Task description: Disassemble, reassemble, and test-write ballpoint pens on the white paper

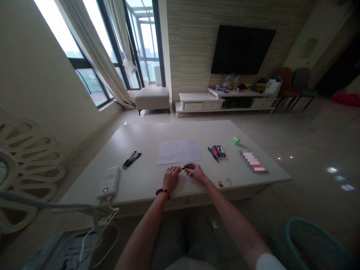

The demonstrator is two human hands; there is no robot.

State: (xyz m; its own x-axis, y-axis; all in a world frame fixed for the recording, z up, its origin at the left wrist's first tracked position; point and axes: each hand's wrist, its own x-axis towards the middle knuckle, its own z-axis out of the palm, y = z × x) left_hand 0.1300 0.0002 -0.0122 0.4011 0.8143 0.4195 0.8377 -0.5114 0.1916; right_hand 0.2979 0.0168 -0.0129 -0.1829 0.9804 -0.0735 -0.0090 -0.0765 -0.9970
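Observation:
Near the front edge of the white table [140, 131], my right hand [196, 173] pinches a short dark pen [184, 168] that lies level and points left. My left hand [171, 177], with a beaded bracelet at the wrist, is close to the pen's tip. Its fingers are drawn together, and whatever they hold is too small to make out. Just beyond both hands is a white sheet of paper [179, 152]. Several coloured pens [217, 152] lie side by side to the right of the paper, and a smaller bunch of pens [131, 159] lies to the left.
On the left of the table stands a white box-shaped device [109, 182] with cables. A green-based container [236, 140], a blurred-out flat item [254, 162] and a small brown piece [221, 184] are to the right. A teal-rimmed basket [292, 228] stands on the floor at lower right.

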